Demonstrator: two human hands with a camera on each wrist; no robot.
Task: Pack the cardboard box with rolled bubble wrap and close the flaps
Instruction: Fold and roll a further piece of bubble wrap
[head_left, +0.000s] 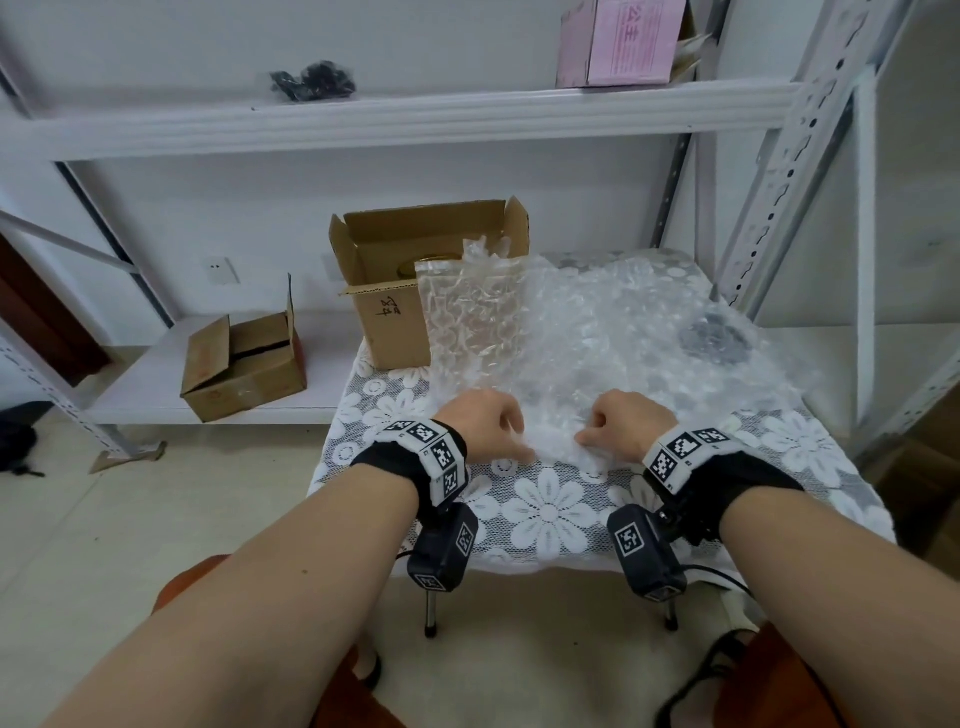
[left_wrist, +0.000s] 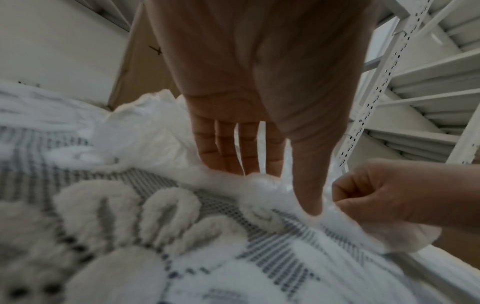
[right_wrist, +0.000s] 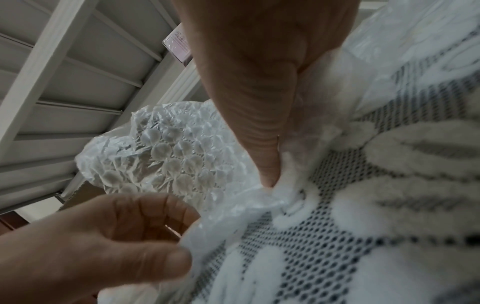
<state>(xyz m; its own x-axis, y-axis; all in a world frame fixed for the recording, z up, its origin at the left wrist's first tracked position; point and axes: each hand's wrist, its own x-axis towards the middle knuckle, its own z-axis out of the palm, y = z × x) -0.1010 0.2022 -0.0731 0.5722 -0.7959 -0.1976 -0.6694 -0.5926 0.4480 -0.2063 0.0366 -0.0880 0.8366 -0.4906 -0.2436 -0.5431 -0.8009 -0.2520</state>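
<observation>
A sheet of clear bubble wrap (head_left: 587, 332) lies spread over the small table, its far left part leaning against an open cardboard box (head_left: 395, 291) at the table's back left corner. My left hand (head_left: 488, 426) and right hand (head_left: 626, 421) sit side by side at the sheet's near edge, each pinching it between thumb and curled fingers. In the left wrist view the left hand (left_wrist: 262, 164) grips the bubble wrap's edge (left_wrist: 259, 185), with the right hand (left_wrist: 389, 195) beside it. The right wrist view shows the right hand (right_wrist: 267, 168) pressing the wrap (right_wrist: 168, 154) and the left hand (right_wrist: 130, 236) pinching it.
A lace floral tablecloth (head_left: 550, 509) covers the table. A second, smaller cardboard box (head_left: 244, 369) sits on the low shelf to the left. White metal shelving (head_left: 395, 119) stands behind and to the right, holding a pink box (head_left: 623, 41) and a dark bundle (head_left: 311, 80).
</observation>
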